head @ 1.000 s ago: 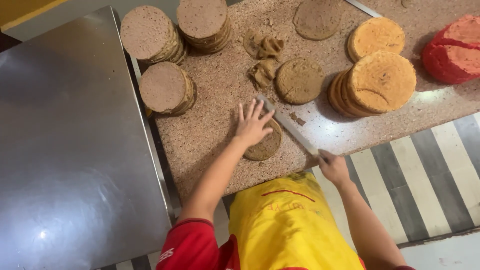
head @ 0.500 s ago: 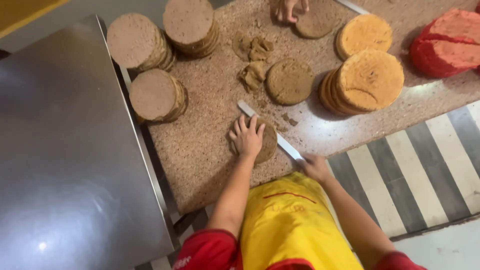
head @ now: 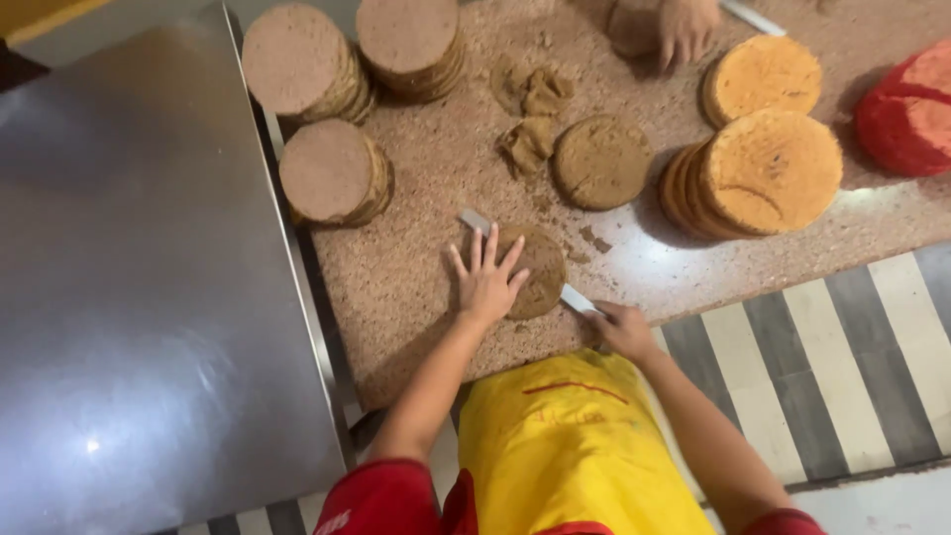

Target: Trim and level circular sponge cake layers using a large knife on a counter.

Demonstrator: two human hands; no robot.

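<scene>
Near the table's [head: 396, 287] front edge, the left hand [head: 486, 280] lies flat with fingers spread wide on a round brown cake layer [head: 535, 269]. The right hand [head: 622, 329] is closed round the handle of a long knife [head: 575, 297], whose blade runs through under the layer and sticks out at its far left side. Open speckled surface lies left of the layer, up to the table's left edge, where a steel counter [head: 139, 297] adjoins. Farther off stand three stacks of brown layers [head: 332, 173], crumbled scraps [head: 530, 119], a single brown round [head: 601, 161] and orange layers [head: 763, 168]. Another person's hand [head: 684, 28] rests on a round at the far edge. A red cake [head: 906, 104] sits far right.
</scene>
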